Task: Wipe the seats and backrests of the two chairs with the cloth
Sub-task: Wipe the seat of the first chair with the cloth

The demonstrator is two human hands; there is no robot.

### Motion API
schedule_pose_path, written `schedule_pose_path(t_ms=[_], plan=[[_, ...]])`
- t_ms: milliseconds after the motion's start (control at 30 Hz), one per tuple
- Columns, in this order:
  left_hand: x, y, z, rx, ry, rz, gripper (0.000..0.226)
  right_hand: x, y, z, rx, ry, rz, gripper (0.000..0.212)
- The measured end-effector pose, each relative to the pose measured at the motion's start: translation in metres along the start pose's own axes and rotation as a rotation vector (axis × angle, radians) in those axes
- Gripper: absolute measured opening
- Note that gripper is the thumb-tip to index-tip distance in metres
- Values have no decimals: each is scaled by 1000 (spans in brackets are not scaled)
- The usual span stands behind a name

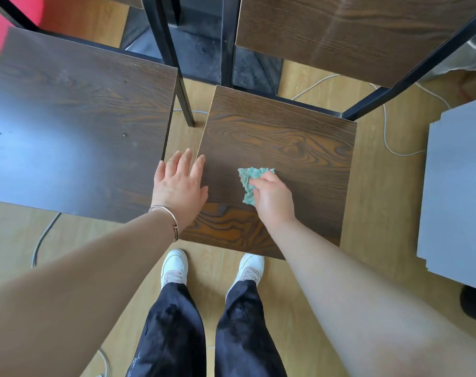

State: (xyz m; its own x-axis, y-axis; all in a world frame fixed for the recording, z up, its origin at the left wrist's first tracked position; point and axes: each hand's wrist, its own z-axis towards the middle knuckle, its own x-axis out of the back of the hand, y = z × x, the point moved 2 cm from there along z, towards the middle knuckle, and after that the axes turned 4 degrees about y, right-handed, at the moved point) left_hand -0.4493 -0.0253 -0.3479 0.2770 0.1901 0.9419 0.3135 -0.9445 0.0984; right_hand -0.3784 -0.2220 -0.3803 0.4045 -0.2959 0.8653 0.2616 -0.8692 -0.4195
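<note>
Teal fuzzy cloth (pixel 252 183) is scrunched in the right hand (pixel 272 197) and pressed on the near part of the right chair's seat (pixel 280 142). It looks soft, light and floppy, so I'd keep it bunched under the fingers rather than pinch a corner. Left hand (pixel 179 180) lies flat, fingers straight, at that seat's left edge, just beside the left chair's seat (pixel 76 118), holding nothing.
</note>
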Motion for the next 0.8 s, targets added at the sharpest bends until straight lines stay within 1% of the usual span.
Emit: schedule_pose_path(t_ms=[67,100,200,300,400,467,567,667,800], plan=[[1,0,3,-4,0,4,68,13,11,13,-54,18,115,25],[2,0,5,-8,-1,4,67,26,20,21,-89,65,146,25],[4,3,15,-26,8,6,67,71,58,51,-186,255,116,26],[4,8,25,-37,13,1,66,103,102,74,-332,338,48,28],[0,12,35,-53,9,6,66,105,130,83,-424,310,19,30],[-4,13,39,-64,15,5,66,98,134,83,-411,261,28,33],[-8,18,43,-78,15,-5,65,93,136,83,-430,294,89,36],[-9,24,45,-100,8,-6,64,90,136,84,-431,319,99,29],[-7,27,48,-111,10,-7,63,84,129,82,-444,305,107,18]])
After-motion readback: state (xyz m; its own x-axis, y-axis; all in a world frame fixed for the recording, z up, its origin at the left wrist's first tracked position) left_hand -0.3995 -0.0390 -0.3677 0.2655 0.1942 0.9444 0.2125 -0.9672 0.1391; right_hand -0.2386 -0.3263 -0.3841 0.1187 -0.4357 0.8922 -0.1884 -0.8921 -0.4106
